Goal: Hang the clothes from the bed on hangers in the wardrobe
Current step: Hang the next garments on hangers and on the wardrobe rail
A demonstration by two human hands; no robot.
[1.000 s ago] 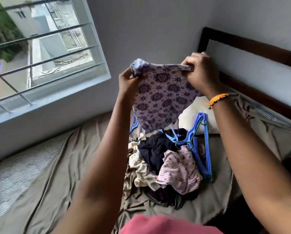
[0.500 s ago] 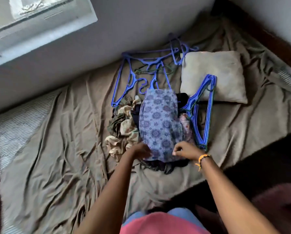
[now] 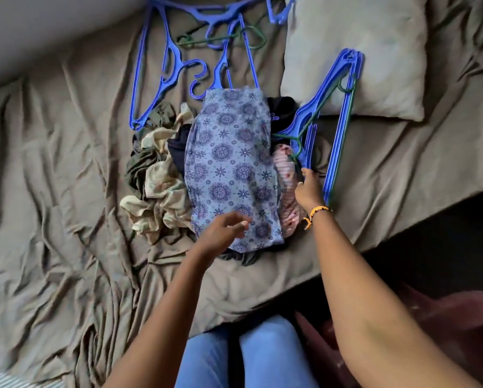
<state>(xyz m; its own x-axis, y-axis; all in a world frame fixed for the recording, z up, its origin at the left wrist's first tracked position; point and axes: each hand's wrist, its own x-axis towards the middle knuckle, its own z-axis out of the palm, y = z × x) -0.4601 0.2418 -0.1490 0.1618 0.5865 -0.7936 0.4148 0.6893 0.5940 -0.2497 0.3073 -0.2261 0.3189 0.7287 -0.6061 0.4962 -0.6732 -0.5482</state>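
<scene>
A blue-purple patterned garment (image 3: pixel 229 163) lies spread flat on top of the clothes pile on the bed. My left hand (image 3: pixel 223 231) hovers over its near edge with loosely curled fingers and holds nothing. My right hand (image 3: pixel 309 191) reaches to the right of the pile, and its fingertips touch the lower end of a stack of blue hangers (image 3: pixel 341 107) that leans onto the pillow. Under the patterned garment lie crumpled beige and olive clothes (image 3: pixel 156 177), a dark piece (image 3: pixel 176 147) and a pink striped one (image 3: pixel 286 175).
More blue hangers (image 3: pixel 167 65) and a thin green one (image 3: pixel 220 40) lie tangled behind the pile near the wall. A tan pillow (image 3: pixel 355 51) sits at the back right. The wrinkled brown sheet (image 3: pixel 52 191) covers the bed; its edge runs diagonally by my knees.
The patterned garment came down from in front of me and now lies flat on the pile. Both hands let go of it, and my right hand moved right to the hanger stack.
</scene>
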